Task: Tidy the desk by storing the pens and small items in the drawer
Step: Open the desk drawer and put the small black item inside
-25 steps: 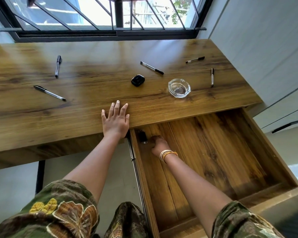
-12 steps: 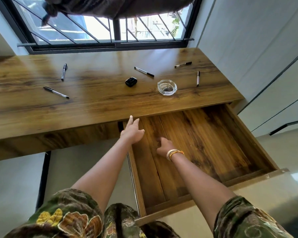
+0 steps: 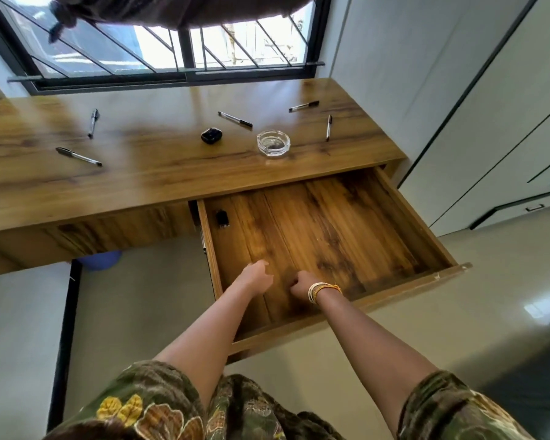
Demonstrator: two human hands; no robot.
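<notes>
Drawer (image 3: 419, 223) stands open below the table (image 3: 172, 173), one small black item (image 3: 222, 218) in its back left corner. Glass ashtray (image 3: 273, 142) mid-table: probably heavy, slick, breakable; grip across the rim. Five pens (image 3: 78, 156) scattered, light, stiff, prone to roll; pinch mid-barrel; left hand (image 3: 254, 277) loosely curled, right hand (image 3: 300, 285) fisted, both empty.

Wooden drawer (image 3: 404, 214) pulled fully open under the desk (image 3: 159, 173), holding one small black item (image 3: 222, 218) in its far left corner. On the desktop, scattered well apart (all lying flat): five pens (image 3: 78, 156) (image 3: 93, 122) (image 3: 235, 119) (image 3: 304, 106) (image 3: 329, 127), black case (image 3: 211, 135), glass ashtray (image 3: 273, 142).
</notes>
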